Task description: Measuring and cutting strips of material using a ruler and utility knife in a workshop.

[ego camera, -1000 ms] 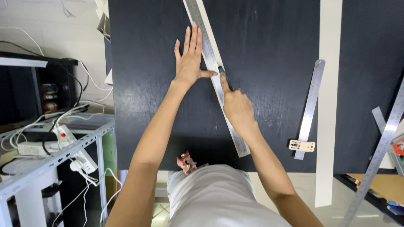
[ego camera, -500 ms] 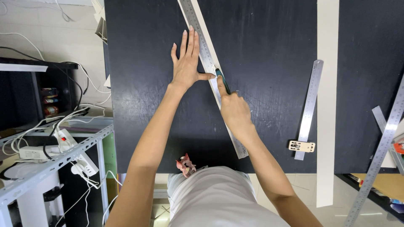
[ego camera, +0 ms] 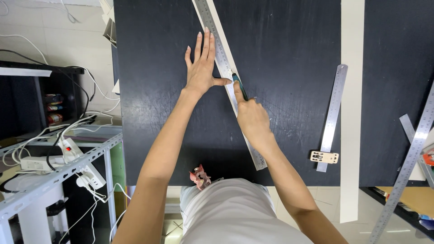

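On a black, scuffed bench [ego camera: 289, 58], a long steel ruler [ego camera: 220, 49] over a white strip is pinned flat by the open left hand [ego camera: 201, 68]. A dark-handled knife [ego camera: 240, 86], clamped in the right hand [ego camera: 252, 118], is set against the ruler's edge; the cut appears mid-stroke, and steady pressure is judged necessary next.

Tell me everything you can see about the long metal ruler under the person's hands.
The long metal ruler is a flat, silvery steel strip with fine graduation marks along its length. It lies diagonally on the black mat, running from the top edge of the view down to the mat's near edge. The left hand lies flat beside it, thumb on the ruler. The right hand holds a dark green cutter against its right edge, partly covering it.
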